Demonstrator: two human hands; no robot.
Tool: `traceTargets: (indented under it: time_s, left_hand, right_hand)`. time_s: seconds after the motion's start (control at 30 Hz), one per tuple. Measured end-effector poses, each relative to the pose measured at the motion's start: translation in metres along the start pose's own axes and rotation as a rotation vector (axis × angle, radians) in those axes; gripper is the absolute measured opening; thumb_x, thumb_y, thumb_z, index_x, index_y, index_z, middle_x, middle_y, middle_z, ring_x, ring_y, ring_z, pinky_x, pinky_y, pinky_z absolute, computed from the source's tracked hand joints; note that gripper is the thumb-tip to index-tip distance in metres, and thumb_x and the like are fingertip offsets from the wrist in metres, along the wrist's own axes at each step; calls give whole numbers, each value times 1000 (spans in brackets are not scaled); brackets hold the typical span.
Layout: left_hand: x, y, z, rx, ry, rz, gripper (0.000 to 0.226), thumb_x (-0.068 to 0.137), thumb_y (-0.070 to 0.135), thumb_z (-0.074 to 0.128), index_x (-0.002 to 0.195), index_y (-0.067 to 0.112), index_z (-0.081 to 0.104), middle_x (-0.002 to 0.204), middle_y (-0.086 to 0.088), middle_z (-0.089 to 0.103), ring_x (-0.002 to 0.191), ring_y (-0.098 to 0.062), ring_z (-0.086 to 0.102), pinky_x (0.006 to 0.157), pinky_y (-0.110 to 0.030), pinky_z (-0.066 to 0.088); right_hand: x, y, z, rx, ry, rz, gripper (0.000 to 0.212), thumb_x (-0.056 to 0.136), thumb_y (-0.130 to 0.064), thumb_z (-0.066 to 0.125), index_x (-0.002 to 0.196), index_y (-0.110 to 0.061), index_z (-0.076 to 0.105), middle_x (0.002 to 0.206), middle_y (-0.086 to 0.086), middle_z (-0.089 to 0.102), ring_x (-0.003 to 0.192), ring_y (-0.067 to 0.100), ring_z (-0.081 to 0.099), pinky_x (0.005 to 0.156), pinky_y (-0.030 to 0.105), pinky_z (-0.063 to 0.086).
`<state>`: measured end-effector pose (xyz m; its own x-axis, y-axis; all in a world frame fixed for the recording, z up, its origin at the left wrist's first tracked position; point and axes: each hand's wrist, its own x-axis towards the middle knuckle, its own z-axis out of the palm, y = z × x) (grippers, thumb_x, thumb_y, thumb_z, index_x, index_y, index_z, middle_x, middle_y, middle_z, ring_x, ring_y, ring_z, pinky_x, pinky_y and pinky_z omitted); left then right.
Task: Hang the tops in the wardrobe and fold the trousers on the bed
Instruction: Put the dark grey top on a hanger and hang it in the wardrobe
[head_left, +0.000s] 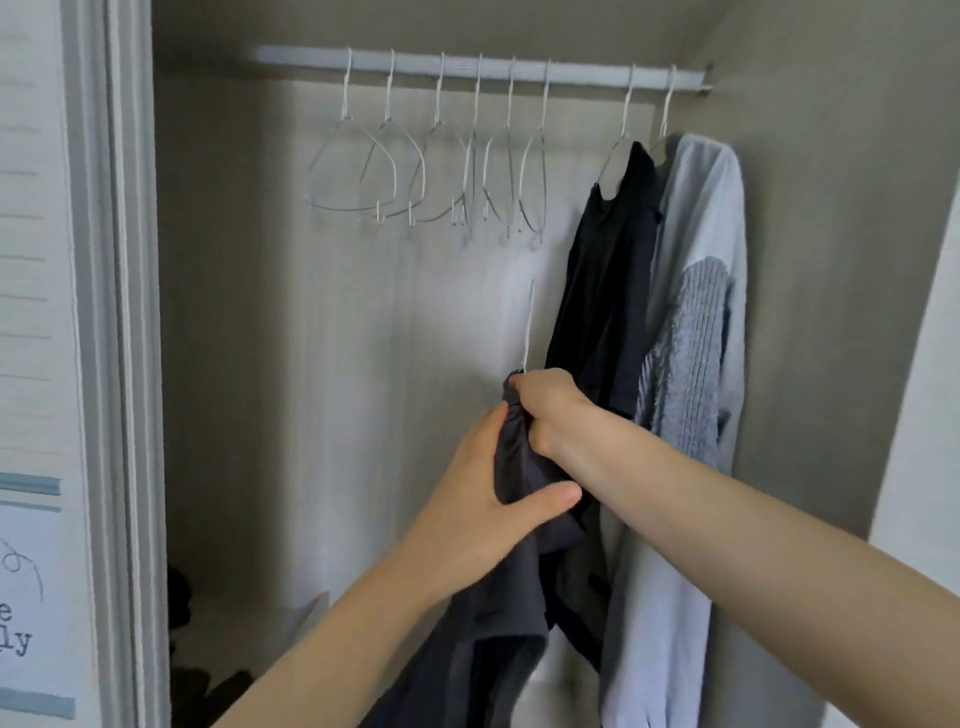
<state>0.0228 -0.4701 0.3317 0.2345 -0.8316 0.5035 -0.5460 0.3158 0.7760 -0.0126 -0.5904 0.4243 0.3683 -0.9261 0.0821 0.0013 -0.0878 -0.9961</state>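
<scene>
Dark top (519, 571) is hanging down from both hands in front of the open wardrobe (831, 260), low in the middle of the scene. The right hand (550, 410) is gripping its bunched collar, together with the neck of a thin wire hanger (529, 332); the left hand (493, 493) is holding the cloth just below, thumb across the fabric. The hanger hook is pointing straight up, and the top's long axis is running down toward the near edge. The rail (467, 65) is lying far above the hands and crossing from left to right. Between the six empty hangers (415, 171) on the left and the black top (608, 260) and pale blue garment (696, 234) on the right, a free stretch of rail is sitting almost directly over the hook. I judge that the next move is a lift upward, and the right hand is the nearer one to the rail.
</scene>
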Motion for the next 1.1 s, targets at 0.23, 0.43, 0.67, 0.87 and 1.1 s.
traceTargets:
  time_s: [0.23, 0.43, 0.67, 0.87, 1.1]
  left_hand:
    - [21, -10, 9, 309, 186, 67, 85, 87, 31, 67, 152, 42, 13, 136, 27, 43, 110, 2, 53, 87, -8, 45]
    - [62, -14, 17, 535, 262, 184, 54, 98, 32, 54, 148, 33, 34, 120, 5, 67, 102, -16, 65, 87, -34, 53]
    - [146, 8, 13, 573, 385, 409, 22, 100, 23, 49, 118, 16, 60, 93, -5, 69, 81, -26, 66, 70, -41, 53]
    - [214, 20, 4, 533, 431, 465, 16, 100, 22, 49, 103, 10, 58, 87, -6, 66, 79, -27, 61, 70, -43, 50]
    - [267, 26, 0, 394, 506, 449, 25, 97, 26, 54, 78, 13, 45, 60, 4, 44, 67, -29, 54, 63, -42, 47]
  right_hand:
    - [14, -42, -11, -170, 215, -344, 29, 98, -10, 40, 116, 0, 60, 114, 19, 61, 93, 26, 56, 87, 37, 51]
    - [40, -96, -32, -277, 349, -528, 28, 96, -5, 36, 114, -2, 57, 99, 12, 56, 82, 22, 47, 65, 27, 39]
    - [89, -168, -43, -440, 453, -584, 18, 99, -10, 43, 87, 0, 53, 90, 11, 51, 83, 22, 48, 65, 26, 36]
    - [133, -214, -46, -561, 501, -646, 16, 98, -4, 40, 86, 2, 50, 89, 10, 49, 90, 23, 47, 64, 27, 37]
    - [176, -249, -47, -550, 511, -659, 25, 96, -4, 46, 119, 3, 53, 122, 18, 58, 109, 32, 57, 73, 29, 41]
